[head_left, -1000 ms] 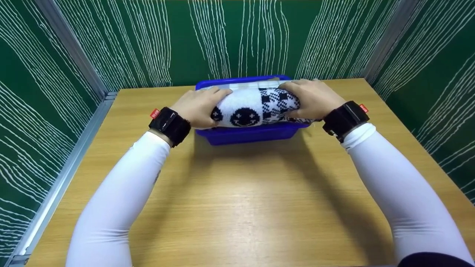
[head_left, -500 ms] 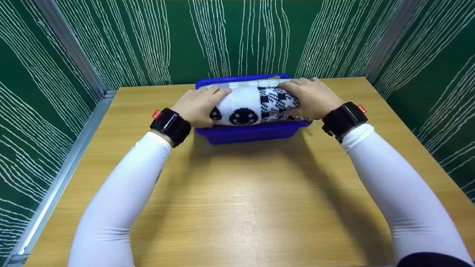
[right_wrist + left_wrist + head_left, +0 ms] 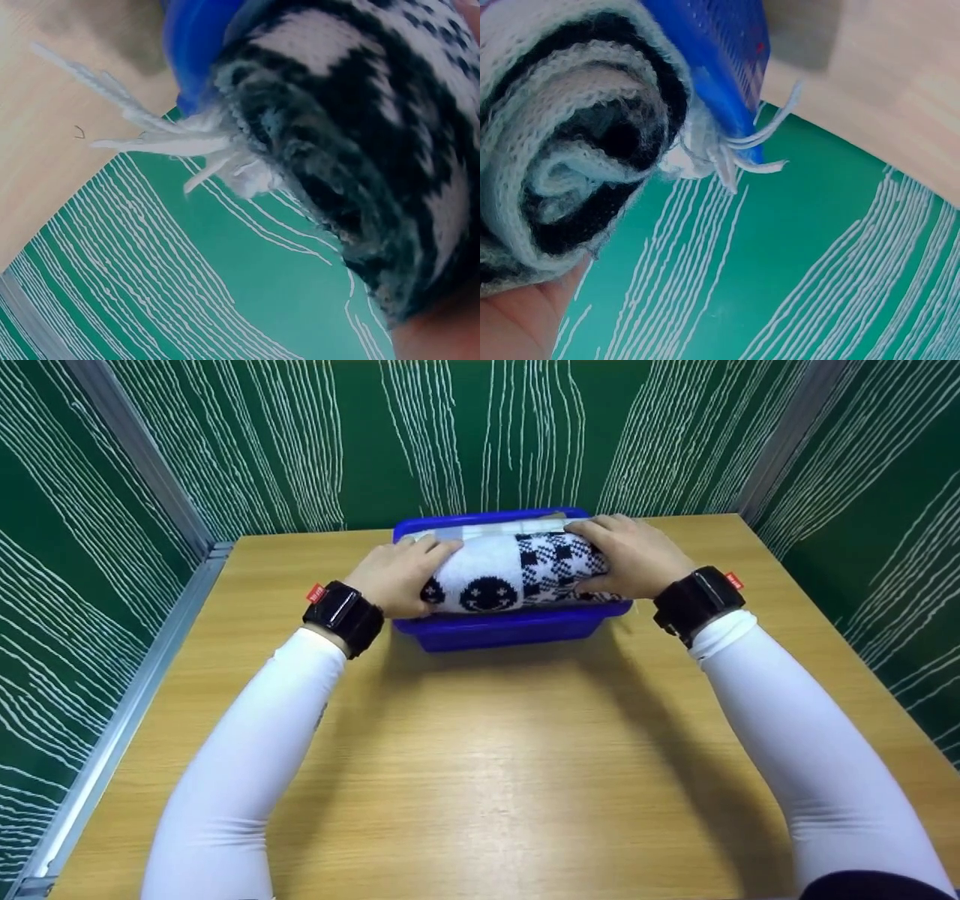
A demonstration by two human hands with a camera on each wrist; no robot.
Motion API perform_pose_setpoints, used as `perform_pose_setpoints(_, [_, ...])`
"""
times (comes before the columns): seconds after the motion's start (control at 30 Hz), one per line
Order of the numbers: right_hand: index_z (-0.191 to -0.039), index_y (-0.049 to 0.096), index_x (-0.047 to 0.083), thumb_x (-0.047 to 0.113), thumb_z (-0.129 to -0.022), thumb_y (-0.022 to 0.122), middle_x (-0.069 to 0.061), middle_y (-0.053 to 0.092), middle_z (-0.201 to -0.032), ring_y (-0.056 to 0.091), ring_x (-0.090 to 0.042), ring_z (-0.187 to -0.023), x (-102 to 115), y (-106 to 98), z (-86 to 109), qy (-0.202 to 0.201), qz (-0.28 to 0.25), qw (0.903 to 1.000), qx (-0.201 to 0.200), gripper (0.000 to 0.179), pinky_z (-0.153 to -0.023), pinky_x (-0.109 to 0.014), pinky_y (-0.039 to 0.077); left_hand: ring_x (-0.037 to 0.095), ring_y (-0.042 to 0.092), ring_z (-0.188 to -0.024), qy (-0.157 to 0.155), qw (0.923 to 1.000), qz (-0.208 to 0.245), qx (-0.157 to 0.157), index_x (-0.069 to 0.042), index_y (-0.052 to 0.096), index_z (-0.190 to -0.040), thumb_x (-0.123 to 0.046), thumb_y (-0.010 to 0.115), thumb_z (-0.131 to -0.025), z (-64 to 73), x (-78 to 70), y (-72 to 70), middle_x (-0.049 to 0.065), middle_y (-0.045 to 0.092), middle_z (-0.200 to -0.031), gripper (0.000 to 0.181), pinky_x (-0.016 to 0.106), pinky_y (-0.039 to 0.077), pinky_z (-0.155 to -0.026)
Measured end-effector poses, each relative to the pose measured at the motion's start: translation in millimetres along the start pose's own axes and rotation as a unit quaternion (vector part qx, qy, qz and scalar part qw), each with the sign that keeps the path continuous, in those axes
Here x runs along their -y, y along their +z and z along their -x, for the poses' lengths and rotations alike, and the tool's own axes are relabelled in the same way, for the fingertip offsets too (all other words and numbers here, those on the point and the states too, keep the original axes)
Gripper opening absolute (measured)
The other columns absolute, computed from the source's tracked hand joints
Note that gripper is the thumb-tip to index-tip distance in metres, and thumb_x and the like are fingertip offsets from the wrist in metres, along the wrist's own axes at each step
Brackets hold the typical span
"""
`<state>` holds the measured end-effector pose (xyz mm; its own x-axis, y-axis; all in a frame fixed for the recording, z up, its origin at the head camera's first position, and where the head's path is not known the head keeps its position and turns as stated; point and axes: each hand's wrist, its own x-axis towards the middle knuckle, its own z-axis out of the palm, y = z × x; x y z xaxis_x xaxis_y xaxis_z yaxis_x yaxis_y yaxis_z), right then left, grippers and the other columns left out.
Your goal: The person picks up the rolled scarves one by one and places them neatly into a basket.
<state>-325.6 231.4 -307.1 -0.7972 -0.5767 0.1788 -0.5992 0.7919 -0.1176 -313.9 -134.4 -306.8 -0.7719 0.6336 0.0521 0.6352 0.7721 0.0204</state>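
A rolled-up knitted scarf (image 3: 487,570), white with a black smiley at the left and a black-and-white check at the right, lies across the top of a blue plastic basket (image 3: 510,631). My left hand (image 3: 405,576) grips its left end, thumb on the near side and fingers over the top. At the other end my right hand (image 3: 636,556) holds the roll the same way. Spiral layers of the scarf (image 3: 592,142) show in the left wrist view. Behind it in the basket is a pale plaid cloth (image 3: 517,528), mostly hidden; white fringe (image 3: 165,142) hangs out beside the roll.
The basket stands at the back of a wooden table (image 3: 495,765), close to a green wall (image 3: 517,435) with white streaks. Similar green panels rise on the left and right, joined by grey metal posts (image 3: 142,457).
Both hands keep hold of the rolled scarf, which has shifted very slightly toward the back and left. The basket stays nearly where it was.
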Motion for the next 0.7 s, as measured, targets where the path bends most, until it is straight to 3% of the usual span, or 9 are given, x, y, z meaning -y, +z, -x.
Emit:
perform_pose_setpoints(0.4, [-0.163, 0.046, 0.008, 0.023, -0.087, 0.092, -0.028, 0.056, -0.155, 0.052, -0.051, -0.144, -4.5, 8.8, -3.9, 0.014, -0.009, 0.9993, 0.034, 0.090, -0.122, -0.068, 0.041, 0.043, 0.056, -0.142, -0.017, 0.9996, 0.002, 0.024, -0.020, 0.030, -0.172, -0.028, 0.090, -0.086, -2.7, 2.6, 7.8, 0.017, 0.052, -0.159, 0.104, 0.061, 0.050, -0.118])
perform_pose_setpoints(0.7, [-0.162, 0.046, 0.006, 0.025, -0.087, 0.093, -0.029, 0.058, -0.153, 0.054, -0.052, -0.142, -5.6, 14.6, -4.0, 0.001, 0.018, 0.9995, 0.027, 0.091, -0.120, -0.069, 0.042, 0.044, 0.057, -0.140, -0.006, 0.9996, -0.014, 0.023, -0.018, 0.027, -0.172, -0.038, 0.089, -0.087, -5.6, 7.0, 14.5, 0.018, 0.051, -0.161, 0.107, 0.061, 0.051, -0.116])
